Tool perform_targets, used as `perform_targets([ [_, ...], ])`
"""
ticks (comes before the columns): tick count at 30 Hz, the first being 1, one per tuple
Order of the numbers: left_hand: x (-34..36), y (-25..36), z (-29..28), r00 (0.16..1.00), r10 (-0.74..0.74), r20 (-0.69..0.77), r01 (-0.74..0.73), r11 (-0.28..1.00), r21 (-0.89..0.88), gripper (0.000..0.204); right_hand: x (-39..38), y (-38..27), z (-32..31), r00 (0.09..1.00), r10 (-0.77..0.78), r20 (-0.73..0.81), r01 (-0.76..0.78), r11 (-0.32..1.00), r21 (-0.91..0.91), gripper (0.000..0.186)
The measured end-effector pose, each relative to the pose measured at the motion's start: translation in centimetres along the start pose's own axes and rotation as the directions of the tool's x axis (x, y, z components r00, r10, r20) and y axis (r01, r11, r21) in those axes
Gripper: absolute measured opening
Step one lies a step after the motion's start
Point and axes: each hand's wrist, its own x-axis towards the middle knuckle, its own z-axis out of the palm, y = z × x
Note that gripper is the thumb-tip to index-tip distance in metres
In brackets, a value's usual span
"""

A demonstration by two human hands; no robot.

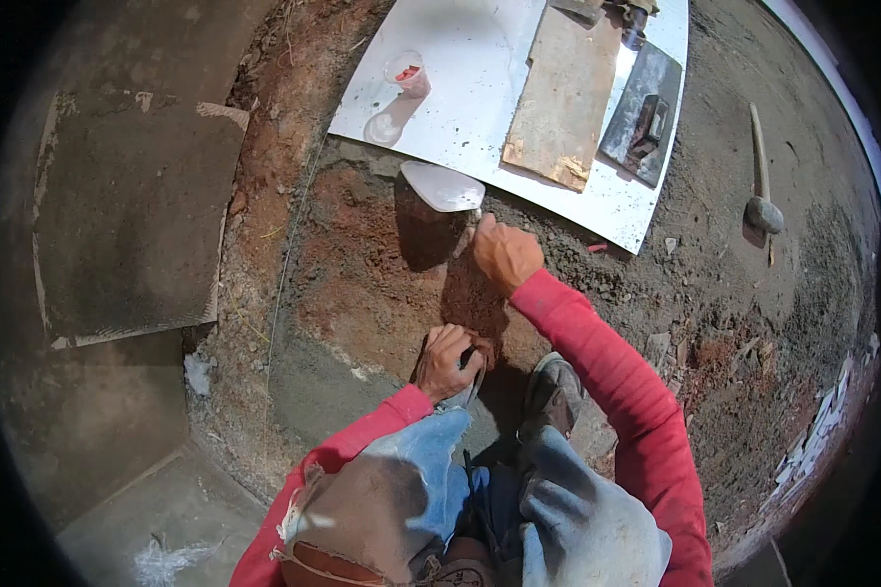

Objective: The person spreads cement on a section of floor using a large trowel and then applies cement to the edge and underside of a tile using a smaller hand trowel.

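My right hand (508,254) is closed round the handle of a pointing trowel. The trowel (442,187) has a pale, shiny blade, held just below the lower edge of a white board (447,103), over damp soil and mortar (362,254). Nearer my body, my left hand (447,363) is curled beside my foot, low over the ground. Its fingers are closed near something dark, too hidden to name. A shoe (551,393) stands to the right of it.
On the white board lie a clear plastic cup (408,72) with red bits, a wooden plank (564,98) and a float (642,115). A mallet (764,212) rests on the rough ground at right. A thin string (282,279) runs left of the soil, beside a large grey slab (137,220).
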Motion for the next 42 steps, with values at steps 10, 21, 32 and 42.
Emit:
perform_targets([
  [10, 0.5, 0.9, -0.4, 0.998, -0.034, -0.051, 0.027, 0.99, -0.136, 0.013, -15.3, 7.7, -10.1, 0.974, 0.226, 0.024, -0.209, 0.935, -0.286, 0.034],
  [21, -1.4, -1.1, 0.0, 0.998, -0.053, -0.035, 0.046, 0.983, -0.179, 0.015, 1.8, -6.8, -4.9, 0.938, -0.325, 0.123, 0.336, 0.939, -0.078, 0.024],
  [32, -0.8, -1.0, 0.0, 0.996, -0.048, -0.073, 0.033, 0.981, -0.194, 0.018, 7.0, -11.8, -1.4, 0.978, -0.103, 0.182, 0.15, 0.952, -0.268, 0.027],
  [42, 0.4, -0.1, -0.3, 0.998, -0.054, -0.026, 0.048, 0.982, -0.184, 0.024, -15.1, 5.1, -12.7, 0.951, 0.292, 0.102, -0.236, 0.899, -0.37, 0.026],
])
